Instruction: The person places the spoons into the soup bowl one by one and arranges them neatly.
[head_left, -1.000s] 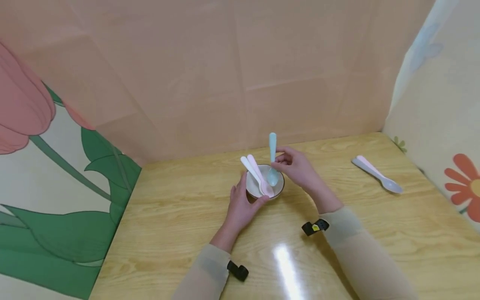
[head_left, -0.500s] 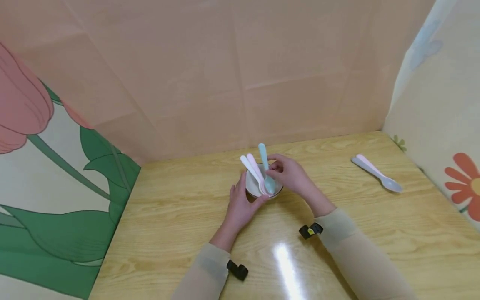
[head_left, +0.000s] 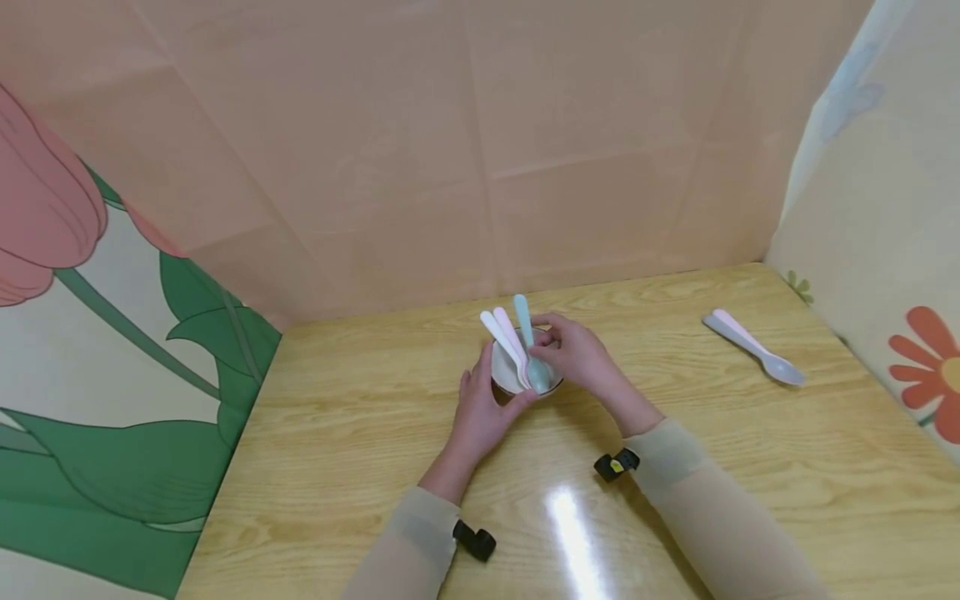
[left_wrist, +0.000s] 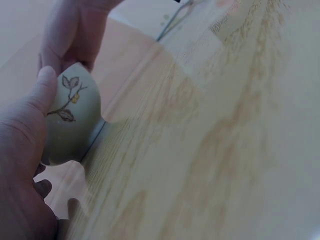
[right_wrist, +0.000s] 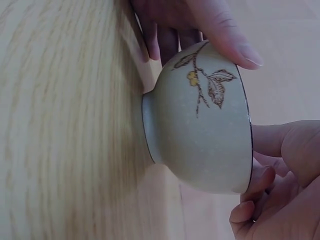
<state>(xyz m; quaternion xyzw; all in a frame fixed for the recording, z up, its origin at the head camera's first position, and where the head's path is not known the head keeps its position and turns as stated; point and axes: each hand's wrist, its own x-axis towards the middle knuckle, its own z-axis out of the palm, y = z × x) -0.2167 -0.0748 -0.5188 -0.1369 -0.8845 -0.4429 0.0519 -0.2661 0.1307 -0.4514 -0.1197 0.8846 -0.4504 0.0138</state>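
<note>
A small round bowl (right_wrist: 210, 135) stands upright on the table, with a dark rim and a brown leaf sprig on its side. My left hand (head_left: 480, 412) grips it from the left, thumb at the near rim. Between the thumb and fingers of my right hand (head_left: 579, 354), at the bowl's right side, is a light blue spoon (head_left: 522, 313). Its scoop is down inside the bowl, its handle slanting up past the far rim. Left of it, a white spoon (head_left: 497, 329) and a pink spoon (head_left: 504, 318) lean together in the bowl, their lower ends partly covered.
Off to the right on the wooden table (head_left: 337, 450) lies a grey spoon (head_left: 782, 369), overlapping a pink spoon (head_left: 724, 317). A pinkish backdrop (head_left: 390, 208) rises behind the table, with flower-printed sheets at both sides.
The right hand has shifted left and a little toward me with the blue spoon, whose handle has dropped lower and sits closer to the pink one. The left hand stays on the bowl.
</note>
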